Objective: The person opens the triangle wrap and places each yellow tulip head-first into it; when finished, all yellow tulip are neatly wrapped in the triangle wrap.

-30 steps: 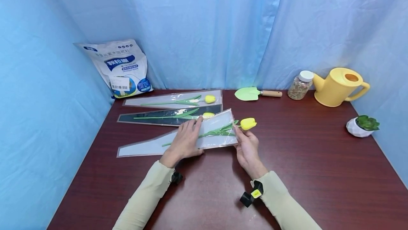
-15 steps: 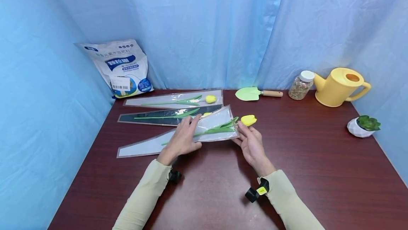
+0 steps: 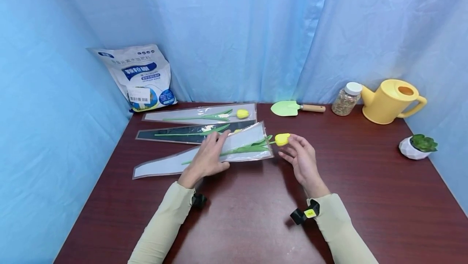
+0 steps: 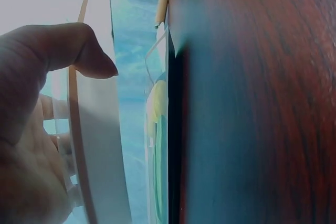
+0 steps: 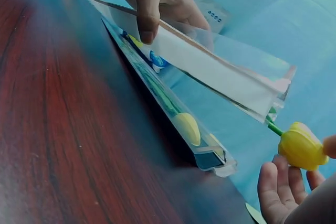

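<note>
My left hand (image 3: 208, 154) grips a clear-fronted, white-backed flower sleeve (image 3: 157, 167), lifted off the table at its wide end. In the left wrist view the thumb lies across the sleeve's near edge. Inside is a yellow artificial tulip (image 3: 281, 139), its stem and leaves in the sleeve and its bloom sticking out of the wide right end. My right hand (image 3: 305, 162) pinches the bloom's tip between thumb and fingers; the right wrist view shows fingertips against its underside. Behind lie a dark-backed sleeve (image 3: 146, 134) and another white sleeve (image 3: 155, 116), each with a yellow tulip.
A white fertilizer bag (image 3: 140, 77) leans at the back left. Along the back are a green trowel (image 3: 287, 108), a jar of granules (image 3: 345, 101) and a yellow watering can (image 3: 387, 103). A potted succulent (image 3: 414, 150) stands at the right table edge. Blue curtains surround the table.
My right hand has gone from the sleeve's open end to the bloom's tip. The tulip has shifted slightly left, deeper into the sleeve. The left hand keeps its grip, the sleeve raised a little.
</note>
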`<state>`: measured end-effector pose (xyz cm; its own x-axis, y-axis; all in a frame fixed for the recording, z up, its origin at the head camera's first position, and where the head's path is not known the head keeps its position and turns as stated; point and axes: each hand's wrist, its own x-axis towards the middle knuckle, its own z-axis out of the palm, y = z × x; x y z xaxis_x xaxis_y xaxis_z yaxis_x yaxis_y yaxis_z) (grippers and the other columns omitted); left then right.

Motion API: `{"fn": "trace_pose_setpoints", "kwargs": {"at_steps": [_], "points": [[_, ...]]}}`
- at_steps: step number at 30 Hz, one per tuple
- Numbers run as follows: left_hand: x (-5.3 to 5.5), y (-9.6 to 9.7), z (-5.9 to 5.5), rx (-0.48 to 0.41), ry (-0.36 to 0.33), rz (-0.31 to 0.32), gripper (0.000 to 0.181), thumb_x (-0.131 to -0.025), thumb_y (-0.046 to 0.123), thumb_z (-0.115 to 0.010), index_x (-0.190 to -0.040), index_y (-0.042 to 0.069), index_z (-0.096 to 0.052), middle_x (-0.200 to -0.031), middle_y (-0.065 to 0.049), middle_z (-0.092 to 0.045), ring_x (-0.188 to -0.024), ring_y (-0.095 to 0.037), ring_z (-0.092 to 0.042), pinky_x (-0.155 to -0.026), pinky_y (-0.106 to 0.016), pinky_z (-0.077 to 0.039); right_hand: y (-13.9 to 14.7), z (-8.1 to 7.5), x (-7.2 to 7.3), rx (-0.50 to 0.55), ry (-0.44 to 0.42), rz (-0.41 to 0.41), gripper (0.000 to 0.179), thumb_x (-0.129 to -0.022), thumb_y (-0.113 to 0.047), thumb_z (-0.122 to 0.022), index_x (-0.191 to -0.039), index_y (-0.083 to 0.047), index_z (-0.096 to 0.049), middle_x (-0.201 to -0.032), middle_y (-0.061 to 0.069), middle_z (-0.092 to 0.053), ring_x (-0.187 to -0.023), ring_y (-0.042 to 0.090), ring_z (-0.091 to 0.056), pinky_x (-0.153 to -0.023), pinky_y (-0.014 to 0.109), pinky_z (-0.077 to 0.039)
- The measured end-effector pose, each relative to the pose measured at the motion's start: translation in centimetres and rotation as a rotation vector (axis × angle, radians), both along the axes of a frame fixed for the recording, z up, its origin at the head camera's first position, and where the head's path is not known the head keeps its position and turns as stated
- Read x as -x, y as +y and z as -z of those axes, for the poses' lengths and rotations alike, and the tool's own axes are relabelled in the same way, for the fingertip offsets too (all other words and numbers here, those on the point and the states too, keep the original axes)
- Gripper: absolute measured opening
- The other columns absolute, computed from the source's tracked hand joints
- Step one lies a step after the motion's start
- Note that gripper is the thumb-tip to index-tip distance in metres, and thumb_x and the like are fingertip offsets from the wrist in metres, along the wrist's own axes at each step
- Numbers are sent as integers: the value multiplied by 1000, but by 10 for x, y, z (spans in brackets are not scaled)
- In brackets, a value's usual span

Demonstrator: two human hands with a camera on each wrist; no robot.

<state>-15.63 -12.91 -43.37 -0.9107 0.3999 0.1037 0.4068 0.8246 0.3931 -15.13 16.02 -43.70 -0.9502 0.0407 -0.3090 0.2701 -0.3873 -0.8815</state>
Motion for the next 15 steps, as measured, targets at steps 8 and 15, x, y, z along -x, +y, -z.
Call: {"fn": "trace_pose_setpoints", "kwargs": {"at_steps": [8,15], "points": [[-1,1,2,29,-20,15,95,-75,22,-80,-155,11,-31,-113,-11,-48,-102,-26,-44,-84,-39,-39,-15,6,-1,-147,118,89,11,-97,-7,-62,-104,-12,-54,-85,-11,-65,-77,4,-68,-72,24,-59],[-1,4,3,32,-16,15,94,-75,22,-81,-155,12,-33,-111,-10,-47,-98,-23,-43,-81,-36,-38,-24,12,-4,-242,213,107,12,-93,0,-65,-102,-6,-59,-84,-12,-66,-78,6,-65,-73,24,-58]]}}
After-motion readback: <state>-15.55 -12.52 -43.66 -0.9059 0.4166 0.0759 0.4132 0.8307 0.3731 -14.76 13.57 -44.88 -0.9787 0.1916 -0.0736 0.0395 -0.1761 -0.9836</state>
